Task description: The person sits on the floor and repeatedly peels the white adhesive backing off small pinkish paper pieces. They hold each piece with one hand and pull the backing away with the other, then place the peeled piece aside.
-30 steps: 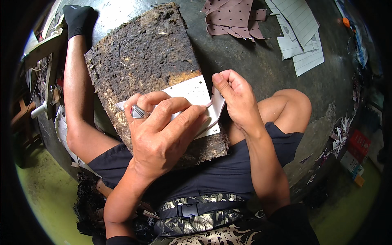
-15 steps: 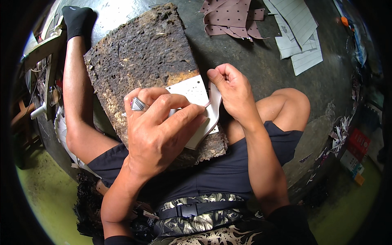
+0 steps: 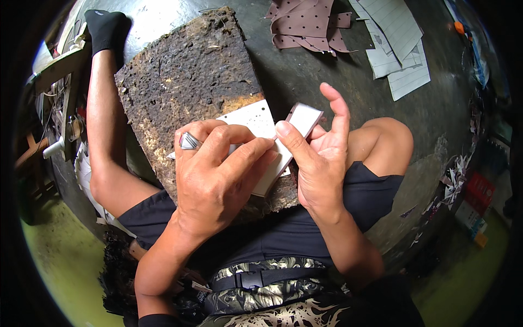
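A white-backed strip (image 3: 306,115) with a pinkish dotted edge runs slantwise above the rough board. My left hand (image 3: 210,177), a ring on one finger, pinches the strip near its middle with bent fingers. On the strip's upper part, my right hand (image 3: 321,169) presses its thumb, the other fingers behind it and one pointing up. Beneath the strip lies a white card (image 3: 251,115) with dark holes and specks, partly covered by my left hand. A small pale tip pokes out beside that hand; its kind is hidden.
The thick, dark, pitted board (image 3: 185,71) rests between my legs. Ahead on the floor lie pink pieces with black dots (image 3: 302,24) and lined paper pieces (image 3: 406,60). A wooden frame (image 3: 54,71) stands at the left; paper scraps (image 3: 455,180) lie at the right.
My right hand has turned palm up and dropped slightly, its thumb now on the strip. The strip's upper end has flattened outward to the right. My left hand has barely shifted.
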The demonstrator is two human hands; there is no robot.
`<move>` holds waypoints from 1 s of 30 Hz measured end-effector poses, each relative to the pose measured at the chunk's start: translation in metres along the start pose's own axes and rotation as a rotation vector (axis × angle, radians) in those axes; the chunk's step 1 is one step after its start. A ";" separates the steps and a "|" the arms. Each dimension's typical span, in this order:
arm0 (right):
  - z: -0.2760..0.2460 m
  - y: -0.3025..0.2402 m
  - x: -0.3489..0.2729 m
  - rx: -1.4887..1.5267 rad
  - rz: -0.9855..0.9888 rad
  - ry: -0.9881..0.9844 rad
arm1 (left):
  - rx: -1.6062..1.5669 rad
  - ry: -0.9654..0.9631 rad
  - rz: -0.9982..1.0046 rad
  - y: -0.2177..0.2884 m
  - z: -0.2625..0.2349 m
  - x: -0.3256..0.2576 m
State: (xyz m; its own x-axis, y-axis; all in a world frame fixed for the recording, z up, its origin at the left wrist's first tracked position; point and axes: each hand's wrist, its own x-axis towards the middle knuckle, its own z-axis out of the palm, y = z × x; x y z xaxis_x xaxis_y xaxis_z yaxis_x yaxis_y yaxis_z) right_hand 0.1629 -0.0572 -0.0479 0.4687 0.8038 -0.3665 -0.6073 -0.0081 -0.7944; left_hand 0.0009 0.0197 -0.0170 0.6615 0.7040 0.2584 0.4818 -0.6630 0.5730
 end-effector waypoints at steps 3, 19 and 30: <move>-0.003 -0.001 0.006 -0.022 -0.002 0.002 | 0.004 -0.032 0.005 -0.001 -0.004 0.003; -0.013 -0.012 0.025 -0.259 -0.033 -0.138 | -0.043 -0.058 0.059 -0.008 -0.011 0.011; -0.006 -0.013 0.007 -0.265 -0.025 -0.105 | -0.018 -0.035 0.032 -0.001 -0.006 0.007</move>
State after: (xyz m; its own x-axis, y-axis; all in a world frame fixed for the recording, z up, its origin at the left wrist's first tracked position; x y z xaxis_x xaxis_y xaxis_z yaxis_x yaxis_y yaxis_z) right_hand 0.1782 -0.0549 -0.0434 0.4041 0.8629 -0.3035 -0.4008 -0.1312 -0.9067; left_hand 0.0016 0.0270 -0.0109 0.6959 0.6733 0.2496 0.4503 -0.6799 0.5788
